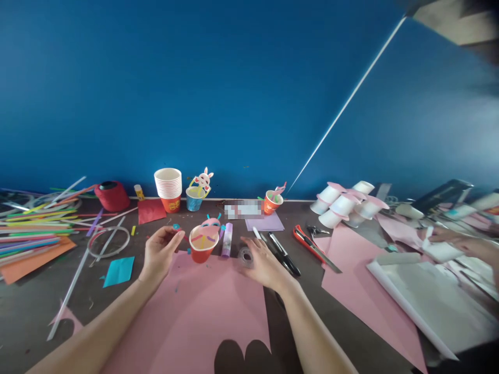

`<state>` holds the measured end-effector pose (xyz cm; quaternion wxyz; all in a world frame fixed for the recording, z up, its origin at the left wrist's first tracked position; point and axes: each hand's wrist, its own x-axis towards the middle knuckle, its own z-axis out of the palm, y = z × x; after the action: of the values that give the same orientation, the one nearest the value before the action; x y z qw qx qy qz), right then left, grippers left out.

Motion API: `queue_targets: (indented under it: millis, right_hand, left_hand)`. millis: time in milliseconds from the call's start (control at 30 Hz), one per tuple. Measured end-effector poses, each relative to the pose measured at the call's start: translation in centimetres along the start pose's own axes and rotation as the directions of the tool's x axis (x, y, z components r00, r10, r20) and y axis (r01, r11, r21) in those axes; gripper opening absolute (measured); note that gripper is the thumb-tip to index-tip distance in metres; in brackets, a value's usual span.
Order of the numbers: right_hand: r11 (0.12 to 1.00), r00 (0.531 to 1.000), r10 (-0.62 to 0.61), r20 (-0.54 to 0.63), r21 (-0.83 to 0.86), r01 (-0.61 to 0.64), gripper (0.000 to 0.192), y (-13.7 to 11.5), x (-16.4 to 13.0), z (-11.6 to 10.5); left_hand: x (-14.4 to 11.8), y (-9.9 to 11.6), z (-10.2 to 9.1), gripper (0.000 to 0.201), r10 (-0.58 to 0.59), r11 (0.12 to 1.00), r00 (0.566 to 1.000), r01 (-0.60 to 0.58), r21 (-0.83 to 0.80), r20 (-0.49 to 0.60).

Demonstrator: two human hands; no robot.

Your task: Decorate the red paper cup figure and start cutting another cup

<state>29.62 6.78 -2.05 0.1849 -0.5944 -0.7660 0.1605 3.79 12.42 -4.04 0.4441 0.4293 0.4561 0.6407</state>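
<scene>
Red paper cup stands upright on the desk between the two hands, at the far edge of a big pink sheet. Coloured strips are stuck on its rim and a pink paper face rises behind it. The left hand sits just left of the cup, fingers loosely curled and pinching a small blue bit at the tips; whether it touches the cup I cannot tell. The right hand lies palm down on the sheet's right edge, fingers spread and holding nothing, with a tape roll just beside them. A purple glue stick lies between cup and tape.

Right of that hand lie black pens, then a red cutter and small scissors. More pink paper spreads further right, with a cluster of white cups behind it, tipped on their sides. Another person's hand shows at the far right edge.

Along the blue wall stand a stack of cups, a blue cup with a rabbit cut-out, and an orange cup. A red spool and a red card lie to the left. Straws heap at the far left over orange paper; a teal scrap lies near the left forearm.
</scene>
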Motion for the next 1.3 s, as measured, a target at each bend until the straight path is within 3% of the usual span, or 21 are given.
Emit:
queue_targets:
  millis: [133,333,533,633,733,867,967,1033,1067,1100,1133,1200,1300]
  right_hand:
    - [0.997,1.0,-0.004,0.031,-0.078,0.007,0.07,0.1,0.1,0.5]
    - [0.989,1.0,-0.022,-0.018,-0.149,0.019,0.061,0.2,0.4,0.9]
    - [0.984,0.994,-0.083,-0.07,-0.164,0.071,0.065,-0.5,0.3,1.2]
    - [0.978,0.997,-0.043,-0.071,-0.205,0.028,0.068,-0.2,0.0,1.3]
    - [0.978,0.998,0.006,-0.067,-0.209,-0.02,0.057,0.4,-0.2,1.2]
    - [0.995,0.996,0.02,-0.087,-0.094,-0.029,0.04,0.3,-0.2,0.3]
    - [0.988,0.996,-0.001,-0.084,0.151,0.013,0.038,-1.0,-0.4,-0.7]
    - [0.952,0.998,-0.026,-0.055,0.302,0.042,0.037,-2.3,-0.7,-1.1]
    - [0.935,0.998,-0.044,-0.043,0.351,0.056,0.038,-3.0,-0.8,-1.1]
    - [0.921,0.997,-0.067,-0.03,0.384,0.074,0.04,-3.7,-1.0,-1.1]
    - [0.91,0.996,-0.089,-0.016,0.405,0.088,0.042,-4.3,-1.2,-1.0]
    - [0.898,0.993,-0.119,0.0,0.426,0.108,0.047,-5.4,-1.5,-0.6]
    - [0.885,0.989,-0.151,-0.001,0.446,0.135,0.051,-6.5,-1.8,-0.2]
  left_hand:
    - [0.0,-0.3,-0.2,0.021,0.008,0.999,1.0,-0.007,-0.038,0.022]
    - [-0.1,-0.7,-0.3,0.021,0.035,0.999,0.999,-0.035,-0.004,0.032]
    - [-0.5,-0.3,-0.4,0.022,0.024,0.999,0.995,-0.027,0.033,0.101]
    - [-0.7,0.2,-0.2,0.029,-0.003,1.0,0.987,-0.001,0.025,0.16]
    - [-0.7,0.7,0.1,0.039,-0.017,1.0,0.983,0.019,-0.009,0.183]
    - [-1.3,1.4,-0.3,0.042,-0.014,0.998,0.998,0.017,-0.059,0.059]
    - [-3.6,2.1,-1.6,0.023,0.099,0.995,0.99,-0.1,0.003,-0.104]
    - [-5.9,2.7,-2.1,0.009,0.262,0.946,0.965,-0.262,0.193,0.023]
    - [-7.1,3.0,-2.2,0.005,0.284,0.909,0.939,-0.329,0.257,0.196]
    - [-8.1,3.2,-2.0,0.005,0.212,0.891,0.906,-0.333,0.309,0.367]
    - [-8.8,3.3,-1.6,0.006,0.133,0.881,0.876,-0.319,0.35,0.463]
    - [-9.6,3.3,-0.5,0.009,-0.007,0.885,0.878,-0.217,0.411,0.479]
    - [-9.2,2.9,0.9,0.012,-0.111,0.934,0.902,-0.049,0.355,0.417]
